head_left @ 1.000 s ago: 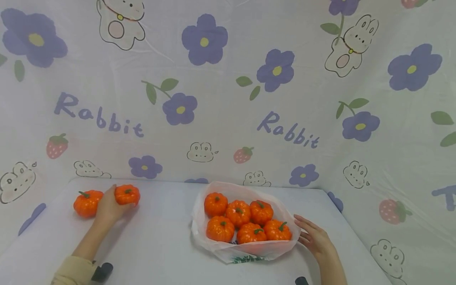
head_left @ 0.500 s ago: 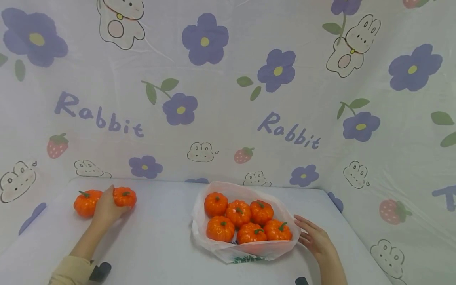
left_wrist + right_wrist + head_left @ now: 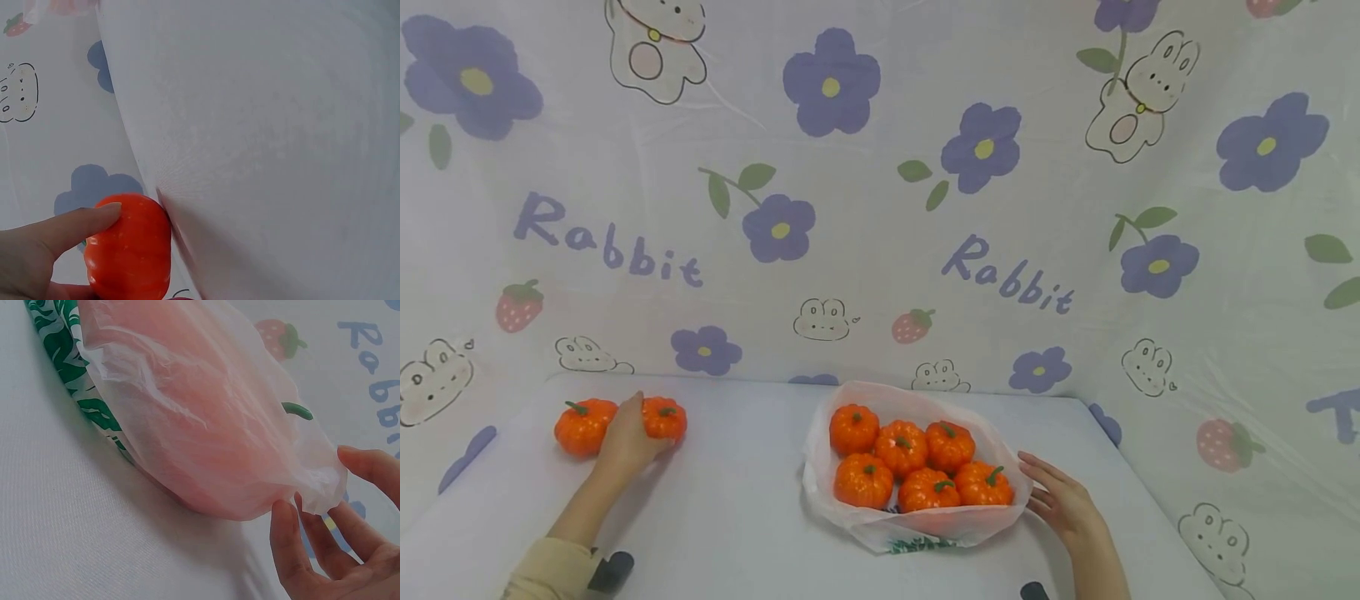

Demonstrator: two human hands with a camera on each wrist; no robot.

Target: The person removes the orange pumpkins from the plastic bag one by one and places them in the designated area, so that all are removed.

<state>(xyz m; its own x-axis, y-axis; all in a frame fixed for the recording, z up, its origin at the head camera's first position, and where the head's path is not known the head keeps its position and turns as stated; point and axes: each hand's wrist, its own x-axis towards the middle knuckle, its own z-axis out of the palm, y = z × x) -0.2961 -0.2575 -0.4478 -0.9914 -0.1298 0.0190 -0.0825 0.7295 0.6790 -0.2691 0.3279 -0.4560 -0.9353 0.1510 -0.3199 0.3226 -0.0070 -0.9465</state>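
My left hand (image 3: 625,437) grips a small orange pumpkin (image 3: 664,419) with a green stem at the table's left side. In the left wrist view, the thumb lies across the pumpkin (image 3: 130,250), which is at the table surface; the other fingers are mostly hidden. Another pumpkin (image 3: 582,429) sits just left of this hand. A translucent white plastic bag (image 3: 917,523) with green print lies with its mouth spread, several pumpkins (image 3: 901,448) inside. My right hand (image 3: 1067,504) rests relaxed fingers against the bag's right side; in the right wrist view, fingertips touch its edge (image 3: 322,487).
The white table (image 3: 737,500) ends at the back against a hanging cloth (image 3: 880,208) printed with flowers, rabbits and strawberries. Dark band ends (image 3: 613,573) show by the left wrist.
My left hand has moved slightly left and down with the pumpkin, nearer the other one, then stayed almost still. The right hand and bag look unchanged.
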